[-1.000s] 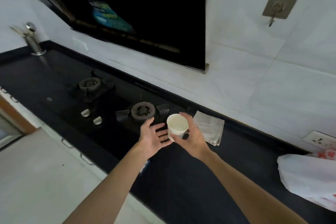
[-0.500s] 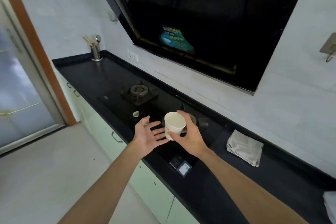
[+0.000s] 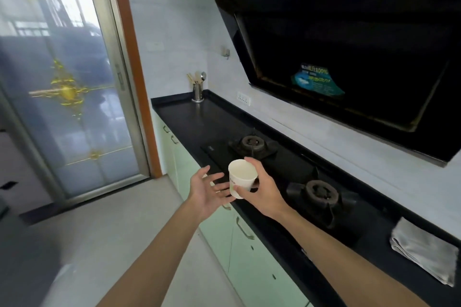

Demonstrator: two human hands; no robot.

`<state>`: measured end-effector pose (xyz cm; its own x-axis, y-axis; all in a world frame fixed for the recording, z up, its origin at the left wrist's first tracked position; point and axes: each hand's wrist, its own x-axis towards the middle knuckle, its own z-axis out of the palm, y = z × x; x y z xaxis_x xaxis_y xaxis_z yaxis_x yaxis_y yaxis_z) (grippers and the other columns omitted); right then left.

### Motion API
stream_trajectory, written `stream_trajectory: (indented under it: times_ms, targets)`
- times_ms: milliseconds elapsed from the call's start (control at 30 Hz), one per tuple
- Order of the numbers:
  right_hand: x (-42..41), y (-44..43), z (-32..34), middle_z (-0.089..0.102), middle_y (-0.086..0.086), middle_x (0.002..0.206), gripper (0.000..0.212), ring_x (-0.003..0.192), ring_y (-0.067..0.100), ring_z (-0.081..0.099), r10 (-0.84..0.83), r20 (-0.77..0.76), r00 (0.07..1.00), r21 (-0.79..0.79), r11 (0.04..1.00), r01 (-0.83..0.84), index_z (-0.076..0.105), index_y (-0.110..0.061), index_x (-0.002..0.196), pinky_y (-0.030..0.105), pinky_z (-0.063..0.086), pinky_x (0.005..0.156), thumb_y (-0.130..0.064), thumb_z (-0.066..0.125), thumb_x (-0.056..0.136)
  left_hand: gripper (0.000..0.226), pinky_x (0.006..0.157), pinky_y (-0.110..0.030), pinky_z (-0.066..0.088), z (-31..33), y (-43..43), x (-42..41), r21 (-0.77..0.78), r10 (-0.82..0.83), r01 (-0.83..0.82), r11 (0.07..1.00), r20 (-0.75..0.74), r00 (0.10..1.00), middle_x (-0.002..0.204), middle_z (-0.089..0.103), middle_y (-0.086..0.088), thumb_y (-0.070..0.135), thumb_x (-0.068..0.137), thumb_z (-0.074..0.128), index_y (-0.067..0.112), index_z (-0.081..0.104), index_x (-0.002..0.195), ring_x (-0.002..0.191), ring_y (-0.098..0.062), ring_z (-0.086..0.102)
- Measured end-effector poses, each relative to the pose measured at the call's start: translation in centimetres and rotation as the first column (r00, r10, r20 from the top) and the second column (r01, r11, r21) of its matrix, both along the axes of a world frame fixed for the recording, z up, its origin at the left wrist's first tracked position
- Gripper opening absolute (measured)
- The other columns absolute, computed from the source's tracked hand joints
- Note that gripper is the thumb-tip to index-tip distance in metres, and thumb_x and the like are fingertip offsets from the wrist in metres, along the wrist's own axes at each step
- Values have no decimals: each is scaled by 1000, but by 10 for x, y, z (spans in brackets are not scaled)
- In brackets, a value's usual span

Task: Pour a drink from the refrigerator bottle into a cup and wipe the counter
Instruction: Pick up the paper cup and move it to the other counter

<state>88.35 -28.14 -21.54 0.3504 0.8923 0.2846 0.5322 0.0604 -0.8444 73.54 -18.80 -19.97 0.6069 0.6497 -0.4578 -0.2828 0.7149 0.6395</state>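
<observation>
A frosted glass door point(image 3: 69, 97) with gold trim stands at the left of a narrow kitchen, beyond a pale floor point(image 3: 112, 232). The left grip point(image 3: 207, 189) is released, palm turned up and toward the cup, fingers spread just beside its lower wall; whether they touch it cannot be told. The white paper cup point(image 3: 242, 178) is held in the air over the front edge of the black bench point(image 3: 189, 117), its mouth tipped slightly toward the camera. The right grip point(image 3: 264, 192) grasps it from the right, fingers curled round the far side and thumb across the near side, low on the wall. Behind the cup sit two stove burners, the far burner point(image 3: 252, 143) and the near burner point(image 3: 321, 194). A folded grey cloth point(image 3: 424, 252) lies on the bench at far right, well apart from the cup, below a black hood point(image 3: 349, 45).
</observation>
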Motion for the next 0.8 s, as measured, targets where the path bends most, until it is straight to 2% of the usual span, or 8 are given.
stream_trajectory:
  times_ms: [67,200,333,400,467,567,700,800]
  targets:
    - [-12,20,2,55,-19,121,74,114,-4,52,44,-10,999,0,999,-44,38,-36,139,22,53,89,-23,80,80,56,92,-57,50,-2,15,-14,6,31,-31,999,1,1000,124,57,-29,44,97,44,1,51,132,105,-45,60]
    - [-31,58,4,54,-18,118,73,110,-13,49,120,-25,992,-17,993,-120,38,-30,140,10,49,84,-19,79,82,56,86,-53,51,-4,43,-36,12,99,-99,995,-11,995,124,55,-26,45,98,42,2,50,132,98,-41,59]
    - [-46,99,-1,55,-14,120,74,113,0,53,215,-46,976,-39,976,-216,37,-32,140,24,52,92,-19,80,80,56,94,-57,47,-10,75,-53,25,144,-144,989,-18,989,132,51,-26,45,98,41,2,48,133,105,-43,56]
    - [-50,123,-4,53,-16,121,75,115,4,53,257,-38,966,-53,964,-259,37,-36,139,28,53,95,-19,80,80,54,93,-57,47,-13,94,-58,35,170,-169,985,-19,985,130,51,-26,44,98,41,1,48,131,103,-43,56]
    - [-52,148,-7,53,-14,124,77,118,9,53,291,-35,956,-65,954,-292,36,-37,139,32,52,97,-21,81,79,56,96,-58,48,-17,114,-62,41,200,-199,979,-27,979,132,52,-27,45,98,41,1,49,132,110,-44,55]
    - [-53,189,-8,53,-12,124,77,118,10,52,337,-34,941,-77,938,-339,36,-34,139,30,51,97,-20,81,79,58,103,-61,44,-21,149,-67,27,250,-250,968,-32,968,133,52,-28,46,97,42,1,49,133,120,-48,53]
    - [-54,244,-6,51,-12,125,76,118,10,51,384,-52,922,-71,920,-387,36,-31,140,21,50,92,-19,81,79,54,103,-60,44,-19,195,-69,29,300,-300,954,-32,953,128,55,-27,45,97,42,1,50,128,116,-47,55]
    - [-50,284,-5,49,-10,128,78,119,9,49,410,-58,910,-76,907,-414,35,-32,141,22,51,92,-19,81,79,54,103,-60,44,-19,232,-66,37,314,-313,949,-40,948,128,55,-28,44,98,41,1,50,128,115,-47,55]
